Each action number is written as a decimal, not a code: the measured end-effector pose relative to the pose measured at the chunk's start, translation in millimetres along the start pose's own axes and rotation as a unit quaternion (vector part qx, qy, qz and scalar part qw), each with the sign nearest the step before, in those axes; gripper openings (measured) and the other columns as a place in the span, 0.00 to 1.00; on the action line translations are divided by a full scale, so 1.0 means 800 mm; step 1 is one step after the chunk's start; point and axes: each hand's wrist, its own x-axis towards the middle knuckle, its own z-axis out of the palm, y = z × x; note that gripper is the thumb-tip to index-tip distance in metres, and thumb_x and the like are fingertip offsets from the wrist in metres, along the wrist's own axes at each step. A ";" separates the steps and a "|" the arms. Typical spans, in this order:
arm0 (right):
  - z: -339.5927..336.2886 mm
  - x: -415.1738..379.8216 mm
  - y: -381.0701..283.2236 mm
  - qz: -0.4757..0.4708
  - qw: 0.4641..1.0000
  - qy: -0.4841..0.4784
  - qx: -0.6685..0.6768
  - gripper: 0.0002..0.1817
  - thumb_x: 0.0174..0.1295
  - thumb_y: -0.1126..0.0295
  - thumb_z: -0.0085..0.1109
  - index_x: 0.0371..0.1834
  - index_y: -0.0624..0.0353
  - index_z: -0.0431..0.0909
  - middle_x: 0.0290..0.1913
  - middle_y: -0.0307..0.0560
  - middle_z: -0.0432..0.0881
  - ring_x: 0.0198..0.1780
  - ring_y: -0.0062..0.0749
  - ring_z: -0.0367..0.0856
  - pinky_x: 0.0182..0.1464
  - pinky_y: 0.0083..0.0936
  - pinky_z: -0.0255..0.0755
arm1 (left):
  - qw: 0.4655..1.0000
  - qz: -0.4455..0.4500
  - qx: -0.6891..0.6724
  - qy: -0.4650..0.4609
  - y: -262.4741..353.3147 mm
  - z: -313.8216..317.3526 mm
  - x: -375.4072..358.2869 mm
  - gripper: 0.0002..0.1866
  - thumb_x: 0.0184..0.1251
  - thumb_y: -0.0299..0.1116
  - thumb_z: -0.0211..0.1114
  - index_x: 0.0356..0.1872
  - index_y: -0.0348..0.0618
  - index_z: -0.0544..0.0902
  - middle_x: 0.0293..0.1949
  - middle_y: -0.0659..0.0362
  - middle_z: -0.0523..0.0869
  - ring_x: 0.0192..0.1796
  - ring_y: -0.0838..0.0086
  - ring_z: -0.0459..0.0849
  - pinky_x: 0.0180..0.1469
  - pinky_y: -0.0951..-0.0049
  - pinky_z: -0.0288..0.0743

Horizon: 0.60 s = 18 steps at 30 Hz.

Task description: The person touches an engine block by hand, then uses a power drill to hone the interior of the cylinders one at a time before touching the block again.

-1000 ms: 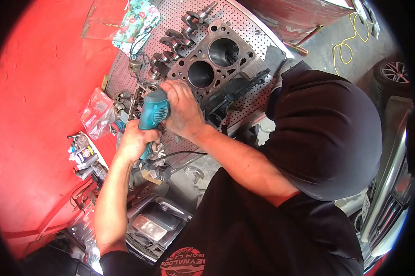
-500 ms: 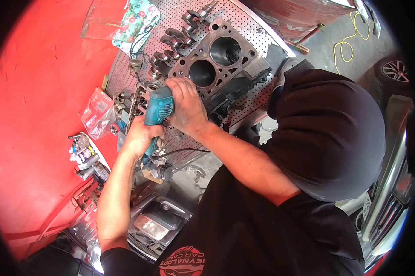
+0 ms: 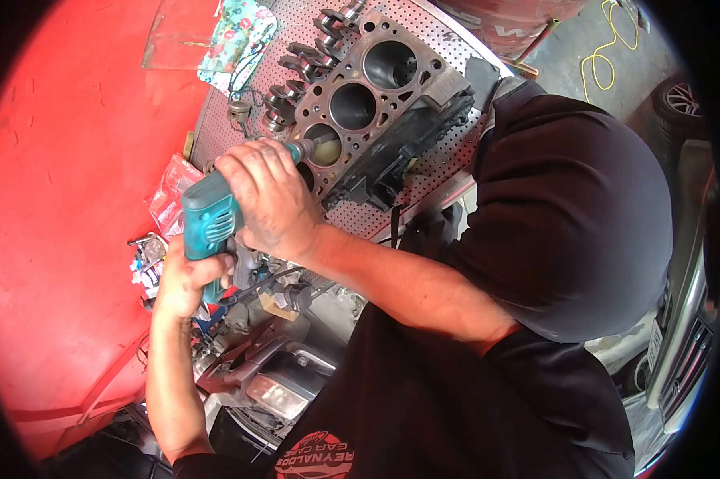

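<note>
A blue-green power drill (image 3: 208, 215) lies across both my hands, tilted toward the engine block (image 3: 373, 85). My left hand (image 3: 186, 275) wraps round its handle near the trigger. My right hand (image 3: 272, 195) grips the front of the drill body from above. Past the right fingers, the chuck (image 3: 302, 149) points at a cylinder bore, where a pale round attachment (image 3: 326, 149) shows at the opening. Two other bores face up, dark inside. Part of the block's near end is hidden behind my right hand.
Beside the block lies a crankshaft (image 3: 302, 65) on a perforated metal surface (image 3: 436, 172). A piston (image 3: 238, 112), floral cloth (image 3: 236, 40) and plastic bag (image 3: 172, 191) are near the red panel (image 3: 65, 199). A black cord (image 3: 256, 286) trails below the drill. Loose parts and a headlight (image 3: 276, 395) lie lower down.
Both hands and the drill have moved left and down, away from the block. The drill has tilted over, and the third bore with the pale attachment has come into view.
</note>
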 end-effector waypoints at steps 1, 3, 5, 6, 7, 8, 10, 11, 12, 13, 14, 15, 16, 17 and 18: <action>0.001 0.002 -0.007 -0.002 1.000 0.001 0.003 0.37 0.42 0.76 0.70 0.61 0.67 0.72 0.58 0.60 0.77 0.63 0.56 0.76 0.73 0.54 0.64 | 1.000 0.007 0.001 -0.001 -0.001 -0.007 -0.006 0.13 0.52 0.26 0.66 0.40 0.32 0.84 0.27 0.59 0.84 0.25 0.74 0.81 0.31 0.72 0.77; 0.002 0.006 -0.019 -0.006 1.000 0.001 0.009 0.36 0.43 0.76 0.70 0.62 0.67 0.72 0.58 0.59 0.77 0.63 0.56 0.76 0.73 0.54 0.64 | 1.000 0.008 -0.006 0.001 -0.003 -0.015 -0.016 0.15 0.51 0.27 0.66 0.41 0.32 0.83 0.27 0.59 0.84 0.25 0.74 0.80 0.31 0.73 0.77; 0.002 0.007 -0.028 -0.009 1.000 -0.004 0.005 0.35 0.46 0.74 0.69 0.63 0.67 0.72 0.58 0.59 0.77 0.64 0.55 0.76 0.73 0.54 0.64 | 1.000 0.006 -0.014 0.010 0.003 -0.017 -0.025 0.15 0.51 0.26 0.66 0.42 0.32 0.83 0.27 0.58 0.83 0.25 0.74 0.80 0.30 0.73 0.77; 0.004 0.007 -0.032 -0.011 1.000 0.000 0.002 0.34 0.47 0.74 0.68 0.63 0.67 0.72 0.58 0.59 0.77 0.64 0.55 0.76 0.73 0.54 0.64 | 1.000 0.007 -0.011 0.008 0.002 -0.020 -0.028 0.16 0.50 0.26 0.67 0.42 0.32 0.83 0.27 0.58 0.84 0.25 0.74 0.81 0.30 0.73 0.77; 0.005 0.008 -0.036 -0.014 1.000 0.005 -0.001 0.33 0.49 0.74 0.68 0.63 0.67 0.72 0.58 0.59 0.77 0.65 0.55 0.76 0.73 0.54 0.65 | 1.000 0.006 -0.017 0.014 0.004 -0.021 -0.033 0.16 0.49 0.26 0.67 0.42 0.32 0.83 0.27 0.58 0.84 0.25 0.74 0.81 0.30 0.73 0.77; 0.005 0.009 -0.041 -0.013 1.000 0.001 -0.008 0.32 0.50 0.74 0.67 0.62 0.66 0.72 0.58 0.60 0.77 0.65 0.55 0.76 0.73 0.54 0.65 | 1.000 0.006 -0.023 0.020 0.006 -0.020 -0.038 0.16 0.49 0.26 0.67 0.42 0.32 0.83 0.27 0.58 0.84 0.24 0.74 0.81 0.30 0.73 0.77; 0.003 0.012 -0.048 -0.019 1.000 0.005 -0.003 0.32 0.50 0.74 0.67 0.62 0.66 0.72 0.58 0.60 0.77 0.65 0.55 0.76 0.73 0.54 0.65 | 0.999 0.007 -0.030 0.031 0.009 -0.022 -0.045 0.16 0.48 0.26 0.68 0.41 0.33 0.83 0.27 0.58 0.84 0.24 0.73 0.81 0.29 0.74 0.77; 0.002 0.014 -0.051 -0.023 1.000 0.007 -0.001 0.32 0.50 0.74 0.67 0.61 0.66 0.72 0.57 0.60 0.77 0.64 0.56 0.76 0.73 0.54 0.65 | 0.999 0.010 -0.030 0.036 0.011 -0.021 -0.047 0.16 0.47 0.26 0.68 0.41 0.33 0.83 0.26 0.58 0.84 0.24 0.74 0.81 0.29 0.74 0.77; 0.003 0.015 -0.052 -0.024 1.000 0.007 0.000 0.32 0.49 0.74 0.68 0.61 0.66 0.72 0.57 0.60 0.77 0.64 0.56 0.76 0.73 0.54 0.65 | 0.999 0.012 -0.031 0.041 0.013 -0.020 -0.049 0.16 0.47 0.27 0.68 0.41 0.33 0.83 0.26 0.58 0.83 0.24 0.74 0.81 0.29 0.74 0.77; 0.003 0.015 -0.052 -0.021 1.000 0.005 0.000 0.32 0.49 0.74 0.68 0.61 0.66 0.72 0.58 0.60 0.77 0.64 0.56 0.76 0.73 0.54 0.65 | 0.998 0.015 -0.032 0.047 0.014 -0.019 -0.050 0.16 0.47 0.27 0.69 0.40 0.33 0.83 0.26 0.58 0.83 0.24 0.74 0.81 0.29 0.74 0.77; 0.003 0.015 -0.051 -0.018 1.000 0.002 0.001 0.33 0.48 0.74 0.68 0.61 0.66 0.72 0.58 0.60 0.77 0.64 0.56 0.76 0.73 0.54 0.65 | 0.999 0.015 -0.028 0.037 0.013 -0.021 -0.048 0.16 0.47 0.27 0.68 0.40 0.33 0.83 0.26 0.58 0.83 0.24 0.74 0.81 0.29 0.73 0.77; 0.003 0.015 -0.049 -0.016 1.000 0.000 0.002 0.33 0.48 0.74 0.68 0.61 0.66 0.72 0.58 0.60 0.76 0.64 0.56 0.76 0.73 0.54 0.65 | 0.999 0.015 -0.024 0.027 0.010 -0.023 -0.044 0.16 0.48 0.28 0.68 0.40 0.33 0.83 0.26 0.58 0.83 0.24 0.74 0.81 0.29 0.73 0.77; 0.005 0.015 -0.046 -0.014 1.000 0.000 0.001 0.34 0.47 0.74 0.69 0.62 0.66 0.72 0.58 0.60 0.76 0.64 0.56 0.75 0.73 0.53 0.65 | 1.000 0.015 -0.020 0.018 0.009 -0.024 -0.039 0.16 0.48 0.28 0.68 0.40 0.33 0.83 0.26 0.58 0.83 0.24 0.74 0.81 0.29 0.73 0.77; 0.006 0.014 -0.040 -0.011 1.000 0.000 0.000 0.35 0.46 0.74 0.70 0.62 0.66 0.72 0.58 0.60 0.76 0.64 0.56 0.75 0.73 0.53 0.64 | 1.000 0.016 -0.015 0.018 0.009 -0.023 -0.035 0.16 0.48 0.28 0.68 0.40 0.33 0.83 0.26 0.58 0.83 0.24 0.74 0.81 0.29 0.73 0.77; 0.006 0.015 -0.036 -0.009 1.000 0.000 -0.002 0.36 0.45 0.74 0.71 0.62 0.65 0.71 0.59 0.59 0.76 0.65 0.56 0.75 0.74 0.53 0.64 | 1.000 0.017 -0.010 0.018 0.009 -0.020 -0.030 0.16 0.49 0.29 0.68 0.40 0.33 0.83 0.26 0.58 0.83 0.24 0.74 0.81 0.30 0.73 0.77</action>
